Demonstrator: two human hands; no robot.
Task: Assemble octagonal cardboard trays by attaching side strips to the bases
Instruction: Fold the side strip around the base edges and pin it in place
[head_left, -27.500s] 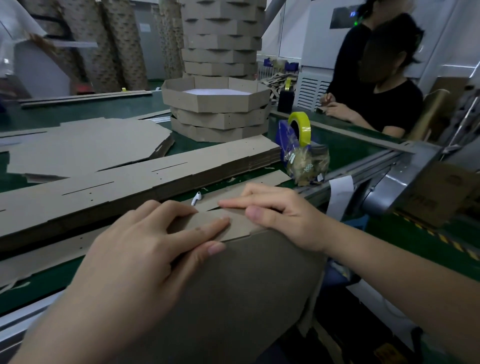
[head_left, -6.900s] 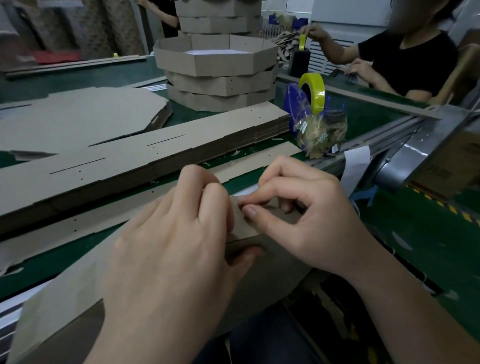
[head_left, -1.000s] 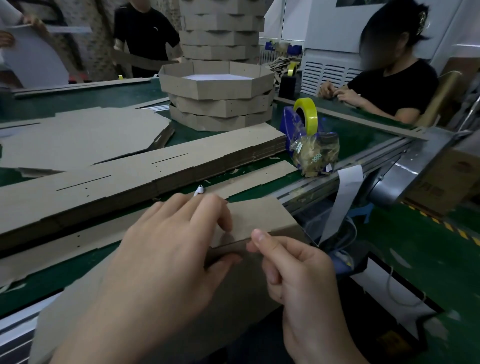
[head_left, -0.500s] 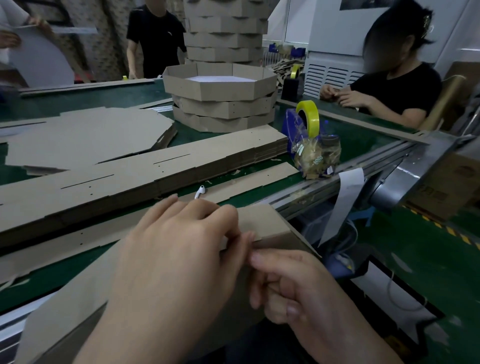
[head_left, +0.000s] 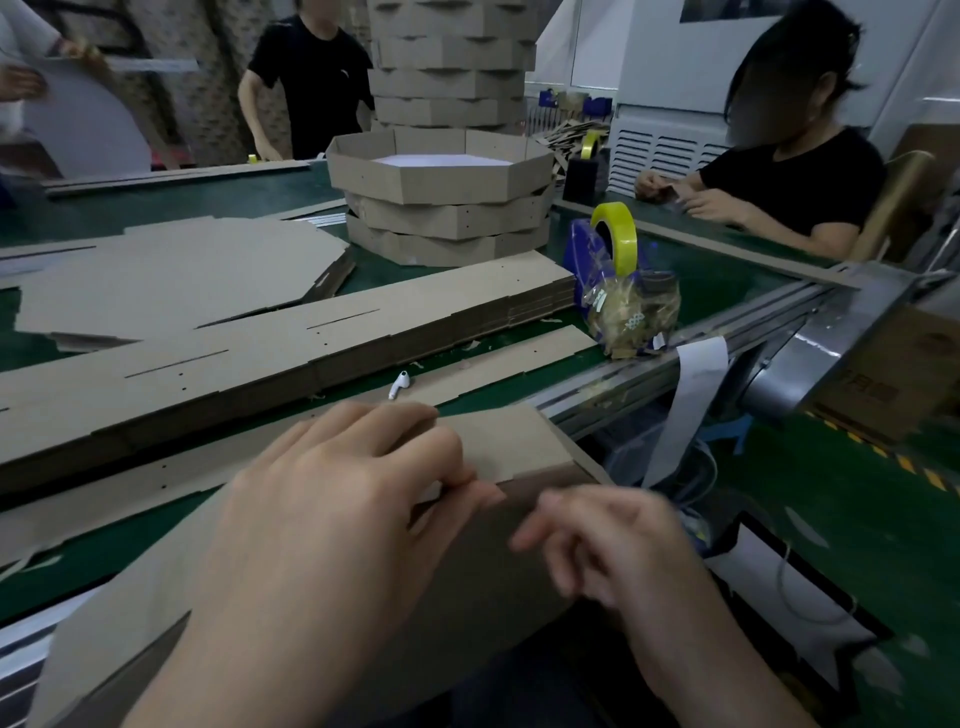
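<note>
Fingers of the left hand (head_left: 332, 519) pinch one brown cardboard side strip (head_left: 498, 441) onto the flat base (head_left: 467, 597) at the table (head_left: 208, 197) edge. The right hand (head_left: 613, 545), blurred, hangs loosely curled and empty just beside it. Beyond both stand three stacked octagonal trays (head_left: 447, 208) (a white sheet (head_left: 441, 160) lies in the top one) and one pile of slotted strips (head_left: 260, 353).

12 o'clock: passage is barred by a long stack of side strips (head_left: 311, 343); an earbud (head_left: 399, 385) is seen lying just before it. 1 o'clock: a tape dispenser (head_left: 605, 260) and a plastic bag (head_left: 631, 312) are set at the table (head_left: 727, 283) edge. 11 o'clock: low flat bases (head_left: 171, 270), over which passage is left open.
</note>
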